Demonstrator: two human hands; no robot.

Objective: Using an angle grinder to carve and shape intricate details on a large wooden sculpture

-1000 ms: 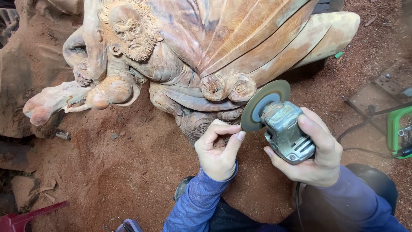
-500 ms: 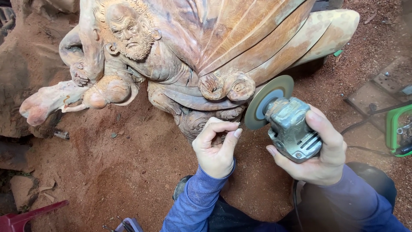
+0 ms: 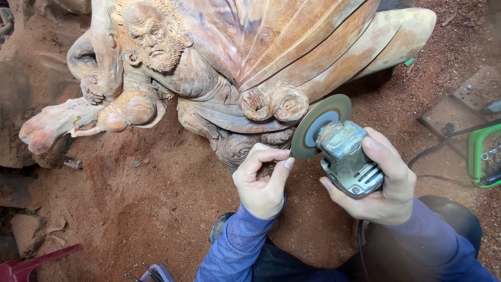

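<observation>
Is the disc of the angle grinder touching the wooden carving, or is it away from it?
Away. The disc sits just clear of the wooden carving, with sawdust ground showing between; the right hand holds the angle grinder.

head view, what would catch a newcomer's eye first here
The big reddish wooden carving of a bearded figure with fan-like folds fills the top of the view, lying on ground covered in red sawdust. Just below its lower edge, the right hand grips a grey angle grinder whose disc sits close to the carved scrolls. The left hand, fingers curled, is beside the disc's rim, thumb tip near its edge.
</observation>
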